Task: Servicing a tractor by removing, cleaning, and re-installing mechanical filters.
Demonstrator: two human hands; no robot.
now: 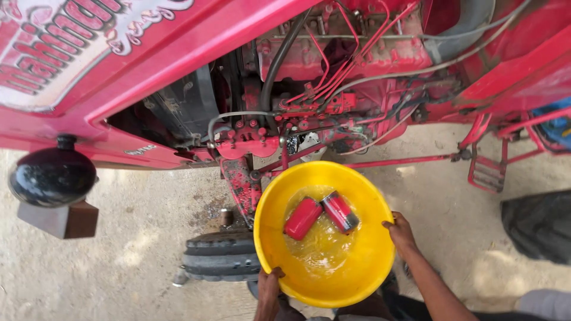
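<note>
A round yellow basin [363,261] hangs in front of me, held by its rim. My left hand [269,286] grips the near left edge and my right hand [401,233] grips the right edge. Two red cylindrical canisters [302,217] [340,211] lie side by side in shallow clear liquid at the basin's bottom. Just beyond the basin is the open side of a red tractor engine [333,89] with pipes and hoses.
A black headlamp [52,176] juts out at the left. A front tyre [220,257] sits under the basin's left side. A red footstep [486,172] hangs at the right, with a dark bag [538,224] on the sandy ground.
</note>
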